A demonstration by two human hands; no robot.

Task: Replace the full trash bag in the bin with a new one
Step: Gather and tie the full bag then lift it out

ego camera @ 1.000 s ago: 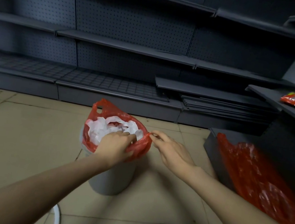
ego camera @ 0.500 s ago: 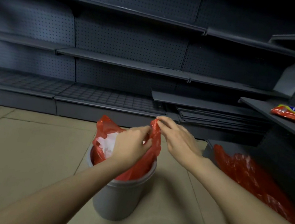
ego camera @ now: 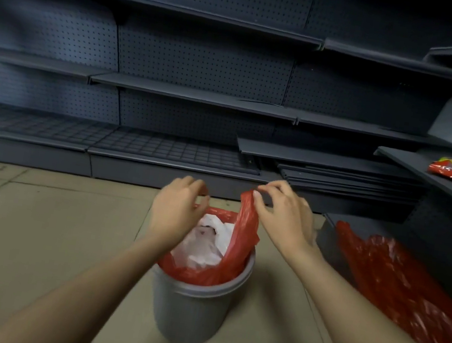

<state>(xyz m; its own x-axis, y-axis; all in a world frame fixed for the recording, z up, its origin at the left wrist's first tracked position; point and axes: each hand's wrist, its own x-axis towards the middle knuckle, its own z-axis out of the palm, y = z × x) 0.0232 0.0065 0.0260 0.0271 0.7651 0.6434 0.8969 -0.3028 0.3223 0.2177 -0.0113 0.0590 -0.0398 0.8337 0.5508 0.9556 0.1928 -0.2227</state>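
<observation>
Grey bin on tiles, red bag's handle between right-hand fingers.

Your items: a grey round plastic bin, upright on the tiled floor in front of you. Inside it, a red trash bag, full of crumpled white paper, its mouth open above the rim and one handle strip drawn upward on the right side. To your right, a second red plastic bag, crinkled and loose, draped over the low dark shelf base.
</observation>
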